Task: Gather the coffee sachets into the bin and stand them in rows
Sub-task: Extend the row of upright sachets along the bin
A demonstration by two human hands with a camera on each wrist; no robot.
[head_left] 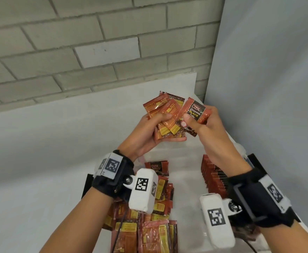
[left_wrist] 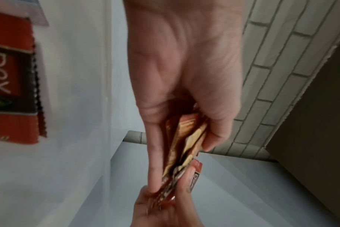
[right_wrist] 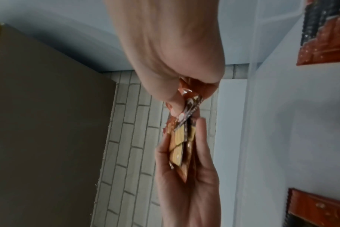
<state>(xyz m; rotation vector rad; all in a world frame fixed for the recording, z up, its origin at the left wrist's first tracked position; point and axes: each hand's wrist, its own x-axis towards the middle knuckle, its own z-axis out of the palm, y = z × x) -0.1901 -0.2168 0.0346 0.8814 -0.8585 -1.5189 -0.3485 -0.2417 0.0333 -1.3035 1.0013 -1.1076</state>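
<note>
Above the bin, my left hand [head_left: 158,125] grips a fanned stack of several red-brown coffee sachets [head_left: 167,110], thumb on top. The left wrist view shows this stack [left_wrist: 184,141] edge-on between thumb and fingers. My right hand [head_left: 195,119] pinches one sachet labelled D2X Black [head_left: 195,110], whose lower corner touches the stack. It is also pinched in the right wrist view [right_wrist: 193,102]. The clear plastic bin [head_left: 184,179] lies below my wrists. A row of sachets [head_left: 213,178] stands along its right side. One sachet [head_left: 156,168] stands at its left.
A loose pile of sachets [head_left: 149,221] lies at the bin's near left, partly hidden by my left wrist camera. The bin sits on a white table [head_left: 40,143] in a corner, with a grey brick wall [head_left: 94,42] behind and a pale panel [head_left: 268,88] to the right.
</note>
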